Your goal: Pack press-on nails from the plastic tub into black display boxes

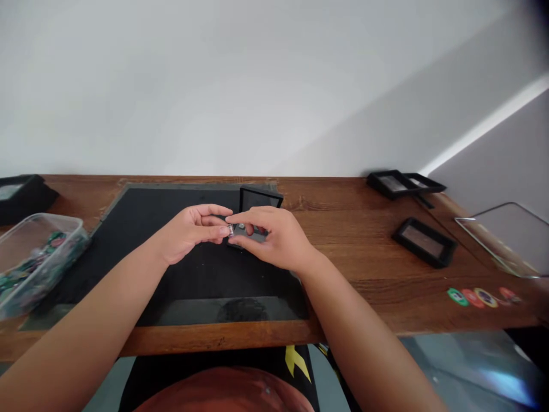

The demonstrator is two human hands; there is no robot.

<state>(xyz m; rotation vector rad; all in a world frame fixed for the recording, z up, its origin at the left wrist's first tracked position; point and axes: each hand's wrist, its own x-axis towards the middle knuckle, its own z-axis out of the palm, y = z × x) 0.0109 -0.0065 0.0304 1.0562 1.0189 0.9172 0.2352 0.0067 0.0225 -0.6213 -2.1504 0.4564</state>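
My left hand (191,232) pinches a small shiny, silvery piece (231,230) between thumb and fingers; it is too small to tell its kind. From the other side, my right hand (274,236) closes its thumb and index finger on the same piece, the fingertips of both hands nearly meeting. Behind and under the right hand stands a small black box with its lid (260,198) raised. Its grey inside shows between the fingers, with a small light item in it. The right hand hides much of this box.
A black mat (180,280) lies on the wooden table (343,229). At left are a clear plastic tub (79,226) of colourful pieces and a black case (30,200). Rightward lie black framed boxes (424,242), several round chips (472,297) and a clear lid (506,240).
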